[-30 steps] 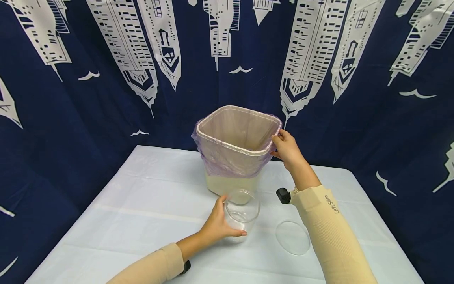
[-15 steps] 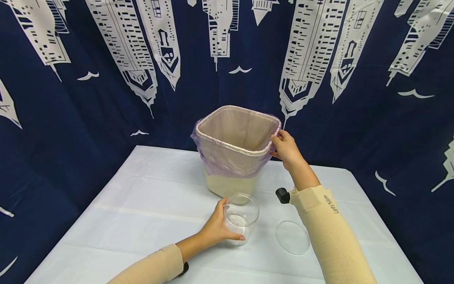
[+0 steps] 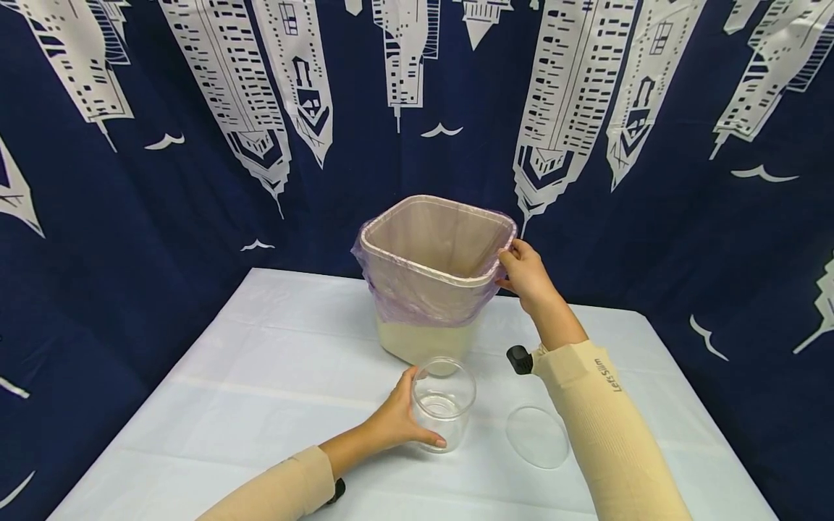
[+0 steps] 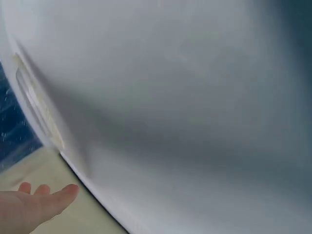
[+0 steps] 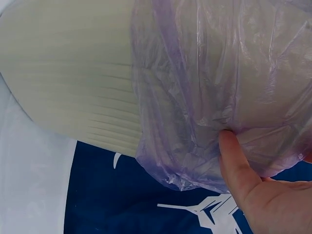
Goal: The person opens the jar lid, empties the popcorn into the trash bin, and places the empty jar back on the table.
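Observation:
A clear round plastic jar [image 3: 444,405], without a lid on it, stands in front of the bin in the head view. My left hand [image 3: 402,418] grips its left side, thumb toward me and fingers behind. In the left wrist view only part of that hand [image 4: 41,207] shows at the lower left; the jar is hard to make out there. A cream trash bin [image 3: 423,340] wears a thin purple bag [image 3: 423,300] folded over its rim. At the rim's right corner, my right hand [image 3: 531,278] holds the edge, its thumb [image 5: 234,163] pressing the bag from outside.
A clear round lid [image 3: 537,436] lies flat on the white-covered table [image 3: 260,376], right of the jar and beside my right forearm. Behind the table hangs a dark blue curtain [image 3: 365,166] with white buildings printed on it.
The jar has shifted slightly down and toward me, with my left hand staying on its side. My right hand has kept its place on the bin's rim.

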`<state>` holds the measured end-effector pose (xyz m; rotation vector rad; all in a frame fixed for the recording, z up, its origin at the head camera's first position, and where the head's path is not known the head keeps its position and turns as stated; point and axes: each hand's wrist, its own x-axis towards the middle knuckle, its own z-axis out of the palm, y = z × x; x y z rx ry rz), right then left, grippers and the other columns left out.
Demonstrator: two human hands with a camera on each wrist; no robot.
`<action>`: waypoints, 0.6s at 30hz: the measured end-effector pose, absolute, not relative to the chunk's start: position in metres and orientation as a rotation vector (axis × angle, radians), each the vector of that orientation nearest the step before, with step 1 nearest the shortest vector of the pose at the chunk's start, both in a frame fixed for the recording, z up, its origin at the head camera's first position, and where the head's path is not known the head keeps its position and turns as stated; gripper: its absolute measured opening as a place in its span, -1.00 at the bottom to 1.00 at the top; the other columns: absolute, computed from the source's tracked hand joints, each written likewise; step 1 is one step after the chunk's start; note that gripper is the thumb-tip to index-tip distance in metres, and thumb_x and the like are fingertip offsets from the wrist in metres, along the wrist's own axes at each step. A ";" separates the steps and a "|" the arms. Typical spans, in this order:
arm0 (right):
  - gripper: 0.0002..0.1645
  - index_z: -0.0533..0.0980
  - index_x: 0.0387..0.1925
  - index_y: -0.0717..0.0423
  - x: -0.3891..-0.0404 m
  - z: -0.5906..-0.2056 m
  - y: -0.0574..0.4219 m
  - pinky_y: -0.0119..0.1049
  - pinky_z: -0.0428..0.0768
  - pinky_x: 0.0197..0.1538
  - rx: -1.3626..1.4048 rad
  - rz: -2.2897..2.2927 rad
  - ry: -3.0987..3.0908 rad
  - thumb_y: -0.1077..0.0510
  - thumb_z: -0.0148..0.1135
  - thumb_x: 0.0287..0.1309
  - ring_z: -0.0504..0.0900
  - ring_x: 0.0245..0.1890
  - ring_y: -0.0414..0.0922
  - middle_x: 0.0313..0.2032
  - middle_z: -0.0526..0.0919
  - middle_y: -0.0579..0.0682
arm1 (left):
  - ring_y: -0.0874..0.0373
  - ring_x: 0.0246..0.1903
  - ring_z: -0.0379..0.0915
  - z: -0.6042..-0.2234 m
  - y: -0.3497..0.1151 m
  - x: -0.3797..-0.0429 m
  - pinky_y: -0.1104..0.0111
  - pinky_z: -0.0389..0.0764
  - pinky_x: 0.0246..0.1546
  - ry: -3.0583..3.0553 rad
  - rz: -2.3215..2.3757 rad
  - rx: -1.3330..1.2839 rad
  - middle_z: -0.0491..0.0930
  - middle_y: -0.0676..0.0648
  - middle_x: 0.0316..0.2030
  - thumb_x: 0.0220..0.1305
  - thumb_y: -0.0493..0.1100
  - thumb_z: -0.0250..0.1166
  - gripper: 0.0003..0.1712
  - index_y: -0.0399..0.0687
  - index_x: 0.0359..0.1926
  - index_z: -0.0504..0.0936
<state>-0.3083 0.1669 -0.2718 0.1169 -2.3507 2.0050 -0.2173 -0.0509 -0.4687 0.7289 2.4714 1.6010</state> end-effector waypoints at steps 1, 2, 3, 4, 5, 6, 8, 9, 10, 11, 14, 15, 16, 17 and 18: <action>-0.42 -0.09 0.31 0.34 -0.308 -0.272 0.167 0.02 0.32 0.09 0.113 2.003 -2.349 0.22 -0.28 0.33 0.23 0.15 0.12 0.21 0.14 0.34 | -0.16 0.20 0.02 -0.467 -0.052 -0.217 -0.03 0.16 0.11 2.489 1.565 0.721 0.09 -0.23 0.24 -0.50 0.03 0.59 0.40 -0.11 0.32 -0.13; -0.42 -0.09 0.31 0.34 -0.309 -0.272 0.166 0.02 0.32 0.09 0.112 2.000 -2.349 0.22 -0.28 0.33 0.24 0.14 0.12 0.20 0.15 0.34 | -0.17 0.22 -0.02 -0.466 -0.053 -0.217 -0.06 0.15 0.11 2.505 1.523 0.714 0.05 -0.23 0.26 -0.50 0.06 0.58 0.42 -0.12 0.33 -0.15; -0.42 -0.08 0.30 0.35 -0.309 -0.272 0.166 0.02 0.32 0.08 0.110 1.993 -2.351 0.23 -0.28 0.33 0.24 0.14 0.12 0.20 0.15 0.34 | -0.18 0.23 -0.06 -0.464 -0.054 -0.217 -0.08 0.14 0.10 2.519 1.486 0.711 0.03 -0.23 0.27 -0.49 0.08 0.57 0.44 -0.13 0.34 -0.17; -0.43 -0.08 0.30 0.35 -0.309 -0.271 0.166 0.02 0.32 0.08 0.108 1.985 -2.354 0.23 -0.29 0.33 0.25 0.14 0.13 0.20 0.16 0.34 | -0.19 0.24 -0.09 -0.462 -0.055 -0.217 -0.10 0.13 0.10 2.530 1.452 0.711 0.00 -0.23 0.28 -0.47 0.11 0.56 0.45 -0.13 0.35 -0.20; -0.43 -0.08 0.30 0.35 -0.309 -0.271 0.166 0.01 0.33 0.09 0.107 1.975 -2.357 0.23 -0.29 0.33 0.25 0.13 0.13 0.20 0.16 0.35 | -0.20 0.25 -0.12 -0.460 -0.057 -0.218 -0.13 0.13 0.09 2.539 1.425 0.711 -0.03 -0.22 0.30 -0.43 0.12 0.55 0.45 -0.14 0.36 -0.23; -0.43 -0.08 0.30 0.36 -0.309 -0.271 0.166 0.01 0.32 0.09 0.110 1.967 -2.357 0.23 -0.29 0.33 0.26 0.13 0.13 0.20 0.16 0.35 | -0.20 0.26 -0.14 -0.458 -0.059 -0.219 -0.13 0.12 0.09 2.554 1.405 0.716 -0.05 -0.22 0.31 -0.39 0.15 0.53 0.44 -0.15 0.36 -0.24; -0.43 -0.07 0.30 0.37 -0.309 -0.272 0.166 0.01 0.32 0.09 0.120 1.950 -2.356 0.23 -0.30 0.33 0.27 0.11 0.14 0.19 0.17 0.37 | -0.16 0.27 -0.17 -0.452 -0.062 -0.221 -0.12 0.11 0.10 2.574 1.386 0.728 -0.07 -0.17 0.32 -0.30 0.19 0.48 0.39 -0.12 0.37 -0.25; -0.43 -0.07 0.30 0.38 -0.309 -0.272 0.166 0.00 0.33 0.09 0.124 1.939 -2.356 0.23 -0.30 0.33 0.28 0.10 0.14 0.18 0.18 0.37 | -0.15 0.28 -0.17 -0.449 -0.064 -0.222 -0.12 0.11 0.10 2.590 1.376 0.734 -0.07 -0.16 0.32 -0.26 0.20 0.45 0.35 -0.10 0.37 -0.24; -0.43 -0.07 0.30 0.37 -0.309 -0.272 0.166 -0.01 0.32 0.10 0.130 1.928 -2.357 0.21 -0.30 0.34 0.28 0.09 0.14 0.17 0.19 0.37 | -0.12 0.28 -0.18 -0.445 -0.065 -0.223 -0.12 0.11 0.10 2.609 1.358 0.738 -0.08 -0.14 0.33 -0.21 0.23 0.41 0.31 -0.07 0.38 -0.22; -0.43 -0.06 0.30 0.37 -0.308 -0.273 0.166 -0.01 0.32 0.10 0.138 1.916 -2.358 0.20 -0.30 0.34 0.28 0.08 0.13 0.16 0.20 0.37 | -0.11 0.29 -0.18 -0.442 -0.067 -0.223 -0.11 0.11 0.11 2.640 1.325 0.746 -0.08 -0.13 0.34 -0.17 0.26 0.37 0.26 -0.05 0.38 -0.20; -0.42 -0.03 0.30 0.34 -0.306 -0.277 0.171 -0.02 0.29 0.12 0.165 1.852 -2.379 0.14 -0.29 0.35 0.26 0.11 0.11 0.17 0.20 0.34 | -0.06 0.31 -0.22 -0.430 -0.072 -0.223 -0.07 0.04 0.16 2.746 1.158 0.822 -0.11 -0.09 0.36 -0.08 0.37 0.23 0.18 -0.01 0.39 -0.17; -0.41 -0.03 0.31 0.32 -0.304 -0.279 0.173 -0.02 0.28 0.13 0.174 1.816 -2.396 0.10 -0.30 0.36 0.24 0.13 0.10 0.18 0.20 0.32 | -0.05 0.31 -0.23 -0.426 -0.073 -0.222 -0.05 0.00 0.18 2.778 1.088 0.860 -0.12 -0.09 0.36 -0.07 0.39 0.19 0.16 0.00 0.39 -0.16; -0.39 -0.04 0.31 0.31 -0.302 -0.281 0.176 -0.01 0.26 0.15 0.187 1.781 -2.415 0.06 -0.31 0.36 0.20 0.16 0.10 0.20 0.17 0.30 | -0.03 0.32 -0.25 -0.423 -0.074 -0.222 -0.02 -0.06 0.20 2.810 1.012 0.899 -0.13 -0.06 0.37 -0.06 0.42 0.15 0.15 0.01 0.39 -0.17; -0.37 -0.05 0.32 0.30 -0.300 -0.284 0.179 0.00 0.23 0.16 0.195 1.744 -2.435 0.02 -0.32 0.36 0.19 0.18 0.12 0.23 0.13 0.30 | -0.01 0.32 -0.27 -0.419 -0.075 -0.222 0.00 -0.11 0.22 2.837 0.940 0.941 -0.15 -0.03 0.37 -0.04 0.43 0.12 0.14 0.01 0.40 -0.17; -0.33 -0.08 0.33 0.29 -0.296 -0.286 0.182 0.02 0.21 0.17 0.201 1.702 -2.456 -0.03 -0.34 0.36 0.17 0.19 0.15 0.26 0.09 0.28 | 0.01 0.33 -0.31 -0.416 -0.076 -0.222 0.01 -0.17 0.23 2.854 0.877 0.978 -0.18 -0.01 0.38 -0.02 0.43 0.10 0.13 0.02 0.40 -0.18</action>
